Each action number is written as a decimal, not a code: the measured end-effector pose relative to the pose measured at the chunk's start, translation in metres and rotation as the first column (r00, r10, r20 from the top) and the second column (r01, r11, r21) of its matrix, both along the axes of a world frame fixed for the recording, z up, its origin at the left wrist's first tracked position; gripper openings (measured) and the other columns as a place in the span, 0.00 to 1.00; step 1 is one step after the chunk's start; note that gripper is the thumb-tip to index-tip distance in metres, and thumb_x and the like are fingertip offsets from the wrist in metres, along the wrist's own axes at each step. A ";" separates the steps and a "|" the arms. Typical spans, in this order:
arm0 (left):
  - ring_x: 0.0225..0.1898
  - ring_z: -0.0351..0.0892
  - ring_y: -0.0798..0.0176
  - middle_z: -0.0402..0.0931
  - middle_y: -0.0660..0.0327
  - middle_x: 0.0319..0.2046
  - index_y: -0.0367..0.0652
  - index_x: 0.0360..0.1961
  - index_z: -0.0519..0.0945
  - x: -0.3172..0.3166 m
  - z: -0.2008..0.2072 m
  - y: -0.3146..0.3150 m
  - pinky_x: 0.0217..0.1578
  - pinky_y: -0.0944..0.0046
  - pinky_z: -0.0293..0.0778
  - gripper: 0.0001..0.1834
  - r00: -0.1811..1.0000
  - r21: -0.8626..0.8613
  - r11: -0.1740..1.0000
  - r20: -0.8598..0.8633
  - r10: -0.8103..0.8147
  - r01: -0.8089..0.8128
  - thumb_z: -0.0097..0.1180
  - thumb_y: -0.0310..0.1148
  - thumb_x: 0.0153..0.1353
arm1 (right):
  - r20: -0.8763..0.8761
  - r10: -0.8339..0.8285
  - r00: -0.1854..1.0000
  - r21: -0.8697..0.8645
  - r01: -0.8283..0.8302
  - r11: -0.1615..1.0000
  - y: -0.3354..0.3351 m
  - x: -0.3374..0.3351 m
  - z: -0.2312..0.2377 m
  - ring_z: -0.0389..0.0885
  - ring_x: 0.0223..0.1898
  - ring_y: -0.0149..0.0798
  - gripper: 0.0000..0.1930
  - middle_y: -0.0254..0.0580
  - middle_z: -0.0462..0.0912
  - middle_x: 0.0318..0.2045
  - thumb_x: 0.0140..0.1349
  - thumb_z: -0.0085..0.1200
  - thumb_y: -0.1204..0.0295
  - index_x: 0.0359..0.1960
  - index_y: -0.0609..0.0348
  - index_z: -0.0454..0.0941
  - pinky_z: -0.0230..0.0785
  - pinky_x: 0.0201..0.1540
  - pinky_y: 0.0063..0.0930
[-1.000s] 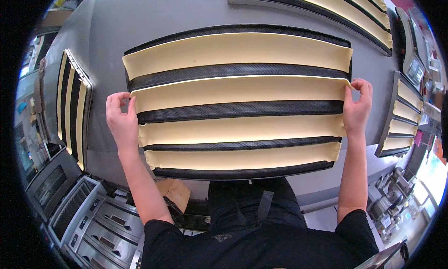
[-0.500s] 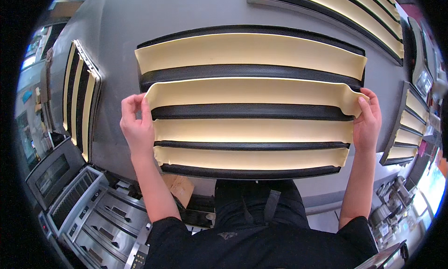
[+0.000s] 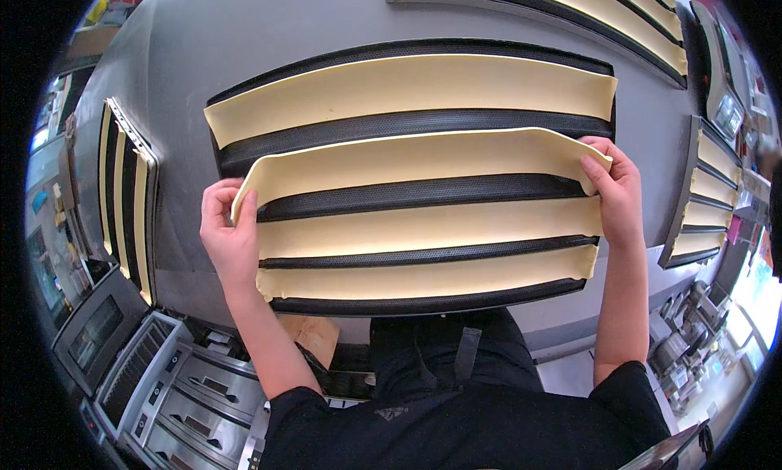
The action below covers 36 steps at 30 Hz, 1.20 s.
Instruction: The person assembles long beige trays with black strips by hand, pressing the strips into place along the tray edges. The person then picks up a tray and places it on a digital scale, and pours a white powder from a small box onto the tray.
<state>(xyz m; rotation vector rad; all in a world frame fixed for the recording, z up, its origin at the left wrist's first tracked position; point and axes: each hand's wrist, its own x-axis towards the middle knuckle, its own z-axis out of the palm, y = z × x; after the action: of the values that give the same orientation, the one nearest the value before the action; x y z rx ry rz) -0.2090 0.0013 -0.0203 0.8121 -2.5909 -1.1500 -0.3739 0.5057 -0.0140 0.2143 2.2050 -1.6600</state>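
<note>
A black perforated baking tray with long grooves lies on the grey table in front of me. Several long pale dough strips lie in its grooves. The second dough strip from the far side is lifted at both ends. My left hand pinches its left end and my right hand pinches its right end. Below it lie two more strips, the third dough strip and the nearest dough strip. The far dough strip rests flat.
Another tray with dough strips stands at the left, one at the far right and one at the right. Metal oven fronts are at the lower left, machines at the lower right.
Both hands have moved up the tray to the second strip and raised its ends. The view has shifted so the tray sits lower and more to the right.
</note>
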 end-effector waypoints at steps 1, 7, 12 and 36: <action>0.44 0.78 0.74 0.81 0.67 0.42 0.38 0.46 0.79 -0.004 0.005 0.010 0.48 0.70 0.75 0.10 0.997 0.190 0.981 -0.056 0.060 -0.049 0.70 0.26 0.72 | 0.079 -0.021 0.997 -0.095 0.029 0.995 0.002 0.000 0.000 0.81 0.42 0.22 0.10 0.31 0.86 0.42 0.74 0.66 0.69 0.51 0.58 0.82 0.73 0.45 0.21; 0.51 0.81 0.72 0.82 0.63 0.48 0.39 0.56 0.76 -0.007 -0.009 0.009 0.54 0.69 0.77 0.18 0.979 0.453 0.875 -0.021 0.202 -0.171 0.70 0.23 0.71 | 0.210 -0.086 0.974 -0.147 0.118 0.982 -0.014 -0.003 0.005 0.85 0.42 0.25 0.14 0.34 0.89 0.44 0.72 0.68 0.69 0.54 0.60 0.83 0.78 0.46 0.24; 0.47 0.84 0.70 0.85 0.62 0.47 0.37 0.59 0.80 -0.025 -0.003 0.032 0.52 0.68 0.80 0.21 0.985 0.345 0.923 0.048 0.163 -0.169 0.73 0.21 0.67 | 0.202 -0.043 0.978 0.056 0.032 0.998 -0.025 -0.004 0.007 0.86 0.38 0.26 0.15 0.33 0.90 0.40 0.70 0.71 0.67 0.53 0.60 0.86 0.80 0.40 0.24; 0.46 0.86 0.69 0.88 0.62 0.46 0.35 0.56 0.83 0.002 -0.001 -0.014 0.51 0.66 0.80 0.17 0.978 0.548 0.821 -0.028 0.207 -0.158 0.73 0.22 0.69 | 0.307 -0.050 0.950 -0.129 0.094 0.987 0.002 -0.006 0.015 0.85 0.34 0.25 0.12 0.31 0.89 0.36 0.70 0.71 0.70 0.51 0.58 0.87 0.78 0.33 0.22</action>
<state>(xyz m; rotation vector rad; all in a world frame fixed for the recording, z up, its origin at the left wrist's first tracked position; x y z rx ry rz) -0.2067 -0.0126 -0.0209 1.0583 -2.0635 -1.8451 -0.3795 0.5081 0.0008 0.4824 1.8643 -1.6873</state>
